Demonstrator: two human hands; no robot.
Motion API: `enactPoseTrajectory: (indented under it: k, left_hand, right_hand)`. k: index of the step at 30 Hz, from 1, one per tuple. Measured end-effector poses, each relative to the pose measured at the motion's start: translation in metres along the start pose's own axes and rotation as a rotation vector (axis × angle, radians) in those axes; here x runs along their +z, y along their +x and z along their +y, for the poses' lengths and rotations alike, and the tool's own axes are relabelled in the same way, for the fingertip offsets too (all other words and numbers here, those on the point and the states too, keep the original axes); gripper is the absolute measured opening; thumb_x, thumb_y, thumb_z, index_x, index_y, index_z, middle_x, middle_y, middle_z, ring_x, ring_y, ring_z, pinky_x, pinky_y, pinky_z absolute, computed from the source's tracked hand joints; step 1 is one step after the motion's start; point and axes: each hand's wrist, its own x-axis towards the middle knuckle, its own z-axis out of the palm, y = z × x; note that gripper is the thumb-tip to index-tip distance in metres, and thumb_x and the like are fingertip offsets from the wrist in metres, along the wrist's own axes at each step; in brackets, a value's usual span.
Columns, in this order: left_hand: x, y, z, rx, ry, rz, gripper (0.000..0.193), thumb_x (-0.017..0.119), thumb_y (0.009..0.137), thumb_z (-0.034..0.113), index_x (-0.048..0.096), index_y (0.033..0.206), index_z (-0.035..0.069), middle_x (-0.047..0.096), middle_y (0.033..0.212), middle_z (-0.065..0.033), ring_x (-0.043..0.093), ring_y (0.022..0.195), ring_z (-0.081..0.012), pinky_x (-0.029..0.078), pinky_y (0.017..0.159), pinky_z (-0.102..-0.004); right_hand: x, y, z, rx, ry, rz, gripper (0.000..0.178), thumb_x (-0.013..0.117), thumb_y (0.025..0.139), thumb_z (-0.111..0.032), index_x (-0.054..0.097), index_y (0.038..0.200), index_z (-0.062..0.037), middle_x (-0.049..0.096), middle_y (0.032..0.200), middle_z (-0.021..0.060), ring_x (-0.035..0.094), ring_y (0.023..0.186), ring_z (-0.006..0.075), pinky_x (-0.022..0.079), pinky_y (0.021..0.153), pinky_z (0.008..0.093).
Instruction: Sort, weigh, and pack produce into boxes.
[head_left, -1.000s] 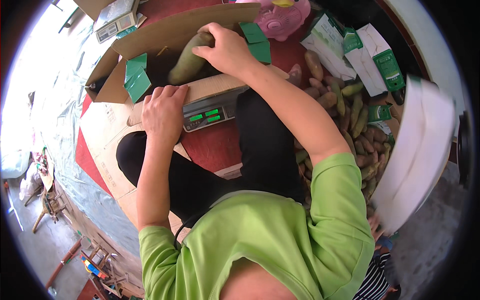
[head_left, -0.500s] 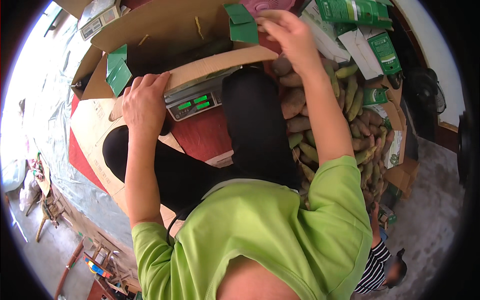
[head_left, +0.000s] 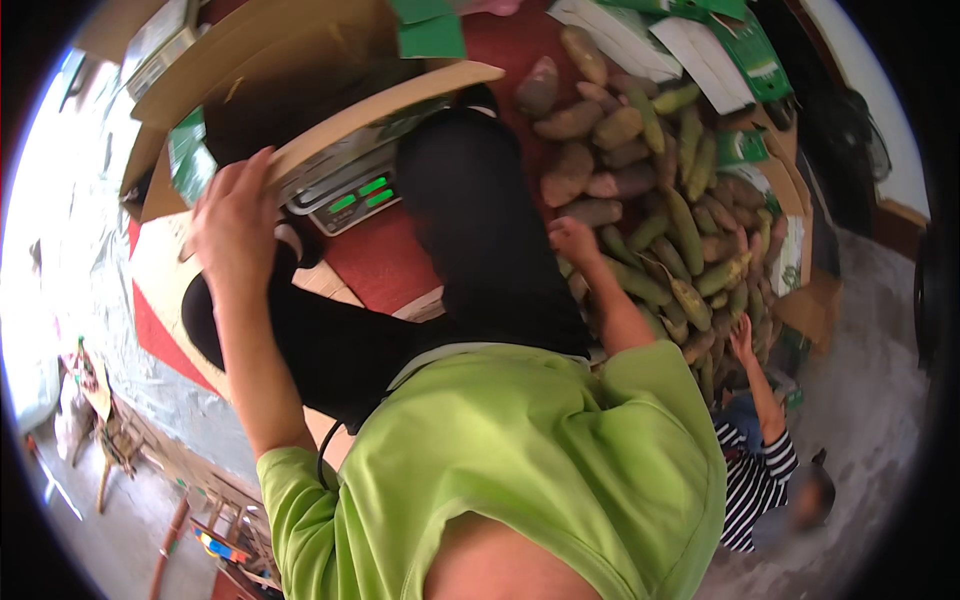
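An opened cardboard box (head_left: 385,122) with green corner flaps stands in front of me, its near edge over a digital scale (head_left: 352,203) with lit green displays. My left hand (head_left: 235,220) has its fingers on the left end of the box's near flap. Beside my raised knee, my right hand (head_left: 577,243) is at the near-left edge of a heap of long roots (head_left: 685,230), brownish-purple and green, like sweet potatoes. Its fingers are curled in, and whatever they may hold is hidden. A brownish root (head_left: 592,211) lies just beyond that hand.
Flattened green-and-white cartons (head_left: 705,60) lie beyond the heap. At the lower right a person in a striped top (head_left: 745,490) reaches a hand (head_left: 741,338) to the heap. A second scale (head_left: 160,45) stands far left. Flat cardboard (head_left: 165,270) lies by my left knee.
My right hand has left the box's far-right green flap and come down to the heap beside my knee. My left hand stays at the flap. The other person's hand has come over the heap.
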Motion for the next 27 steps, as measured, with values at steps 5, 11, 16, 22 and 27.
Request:
enactPoseTrajectory:
  k: [5, 11, 16, 22, 27]
  left_hand:
    - [-0.009, -0.007, -0.011, -0.134, 0.010, 0.104, 0.034, 0.071, 0.076, 0.020, 0.067, 0.109, 0.021, 0.065, 0.097, -0.0008, 0.063, 0.086, -0.0193, 0.050, 0.073, -0.0319]
    - [-0.004, -0.005, -0.010, -0.101, 0.000, 0.168, 0.030, 0.072, 0.076, 0.022, 0.069, 0.106, 0.018, 0.067, 0.095, 0.0004, 0.064, 0.083, -0.0160, 0.050, 0.070, -0.0297]
    - [-0.009, -0.006, -0.016, -0.086, -0.031, 0.173, 0.029, 0.071, 0.077, 0.019, 0.068, 0.106, 0.018, 0.067, 0.094, 0.0013, 0.065, 0.085, -0.0142, 0.051, 0.071, -0.0290]
    - [-0.003, -0.004, -0.018, -0.094, -0.004, 0.135, 0.030, 0.071, 0.078, 0.021, 0.068, 0.108, 0.019, 0.067, 0.093, 0.0013, 0.065, 0.086, -0.0130, 0.051, 0.069, -0.0279]
    - [-0.002, -0.006, -0.019, -0.101, 0.000, 0.125, 0.030, 0.071, 0.079, 0.022, 0.068, 0.108, 0.019, 0.066, 0.090, 0.0013, 0.065, 0.084, -0.0118, 0.050, 0.068, -0.0277]
  right_hand:
    - [0.032, -0.035, 0.013, 0.047, -0.102, -0.290, 0.019, 0.059, 0.071, -0.015, 0.069, 0.086, -0.0075, 0.066, 0.092, 0.0164, 0.062, 0.089, 0.0340, 0.049, 0.078, 0.0409]
    - [0.037, -0.049, 0.030, 0.180, -0.092, -0.236, 0.019, 0.063, 0.072, -0.017, 0.067, 0.087, -0.0062, 0.066, 0.089, 0.0171, 0.062, 0.088, 0.0358, 0.049, 0.077, 0.0423]
    - [0.023, -0.039, 0.052, 0.120, -0.211, -0.072, 0.024, 0.062, 0.074, -0.025, 0.067, 0.087, -0.0059, 0.065, 0.086, 0.0183, 0.062, 0.081, 0.0369, 0.049, 0.073, 0.0433]
    - [-0.039, -0.067, 0.067, 0.656, -0.087, 0.550, 0.035, 0.064, 0.074, -0.017, 0.057, 0.106, -0.0042, 0.065, 0.091, 0.0194, 0.062, 0.089, 0.0363, 0.048, 0.078, 0.0452]
    - [-0.108, -0.090, 0.056, 0.739, -0.174, 0.673, 0.060, 0.066, 0.077, -0.018, 0.038, 0.129, -0.0085, 0.064, 0.101, 0.0171, 0.061, 0.095, 0.0346, 0.047, 0.080, 0.0459]
